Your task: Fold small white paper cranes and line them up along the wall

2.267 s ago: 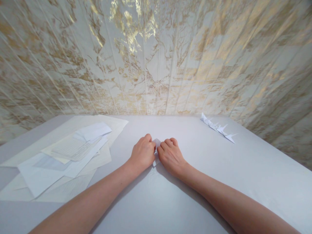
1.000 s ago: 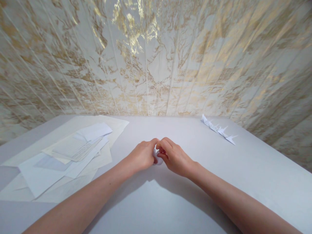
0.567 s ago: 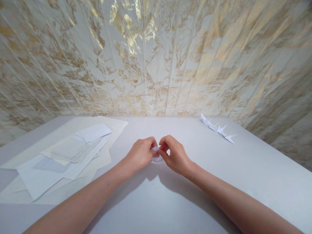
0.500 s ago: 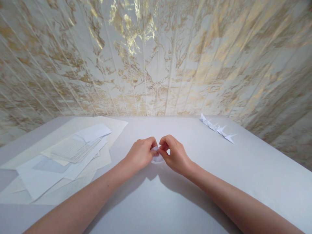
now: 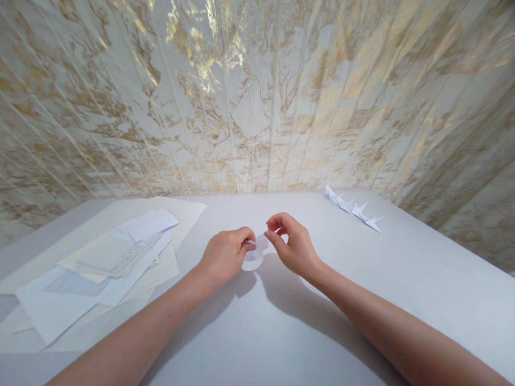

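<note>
Pinching white paper [image 5: 254, 259] at the clock's centre, the left hand [image 5: 226, 251] grips its ten o'clock side; the right hand [image 5: 294, 246] meets its one o'clock corner, hold unclear. Paper figures [image 5: 359, 213] sit toward two.

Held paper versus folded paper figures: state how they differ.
The held paper is one piece; the folded figures are several. The held paper curves along its lower edge; the folded figures have sharp points. The held paper is in the left hand; the folded figures rest on the table. Both are white.
</note>
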Demonstrator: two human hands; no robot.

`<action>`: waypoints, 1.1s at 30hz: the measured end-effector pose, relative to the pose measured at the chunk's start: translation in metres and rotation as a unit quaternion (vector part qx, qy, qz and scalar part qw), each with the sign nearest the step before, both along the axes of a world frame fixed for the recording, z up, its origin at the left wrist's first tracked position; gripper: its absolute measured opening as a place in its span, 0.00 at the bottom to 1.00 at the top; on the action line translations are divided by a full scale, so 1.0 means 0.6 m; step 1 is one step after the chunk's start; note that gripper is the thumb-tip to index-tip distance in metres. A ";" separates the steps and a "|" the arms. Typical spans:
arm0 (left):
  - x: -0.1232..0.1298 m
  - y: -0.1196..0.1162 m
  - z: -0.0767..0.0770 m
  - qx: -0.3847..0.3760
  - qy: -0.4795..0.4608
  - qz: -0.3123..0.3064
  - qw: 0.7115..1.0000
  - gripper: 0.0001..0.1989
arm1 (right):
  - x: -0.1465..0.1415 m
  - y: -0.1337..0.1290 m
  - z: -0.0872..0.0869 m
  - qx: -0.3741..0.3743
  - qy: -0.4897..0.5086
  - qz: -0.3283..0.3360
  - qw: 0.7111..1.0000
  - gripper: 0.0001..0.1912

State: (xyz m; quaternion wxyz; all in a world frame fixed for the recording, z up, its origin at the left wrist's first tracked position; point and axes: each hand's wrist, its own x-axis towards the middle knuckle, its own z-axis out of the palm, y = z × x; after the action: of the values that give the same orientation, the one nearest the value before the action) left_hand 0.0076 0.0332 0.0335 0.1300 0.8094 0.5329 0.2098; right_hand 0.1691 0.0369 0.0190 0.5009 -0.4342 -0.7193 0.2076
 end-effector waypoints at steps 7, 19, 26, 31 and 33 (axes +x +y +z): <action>0.002 0.001 -0.001 0.034 -0.063 -0.040 0.997 0.07 | 0.004 0.019 -0.019 -0.201 0.023 0.036 0.979 0.03; 0.010 -0.005 0.000 0.013 -0.096 -0.051 0.994 0.10 | -0.015 0.008 -0.023 -0.210 0.145 0.096 0.962 0.09; 0.005 -0.002 0.003 -0.003 -0.126 0.018 0.992 0.05 | -0.010 0.003 -0.019 -0.203 0.163 0.130 0.957 0.10; -0.002 0.005 0.002 -0.022 -0.216 0.079 0.973 0.04 | -0.005 -0.007 -0.025 -0.126 0.174 0.192 0.957 0.27; -0.005 0.010 -0.004 -0.033 -0.257 0.087 0.962 0.04 | -0.009 -0.011 -0.033 -0.094 0.145 0.181 0.968 0.33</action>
State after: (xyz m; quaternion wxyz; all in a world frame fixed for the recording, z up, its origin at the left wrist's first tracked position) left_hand 0.0044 0.0392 0.0313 0.2707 0.6741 0.5563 0.4034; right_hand 0.1635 0.0305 -0.0006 0.5112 -0.3074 -0.6825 0.4225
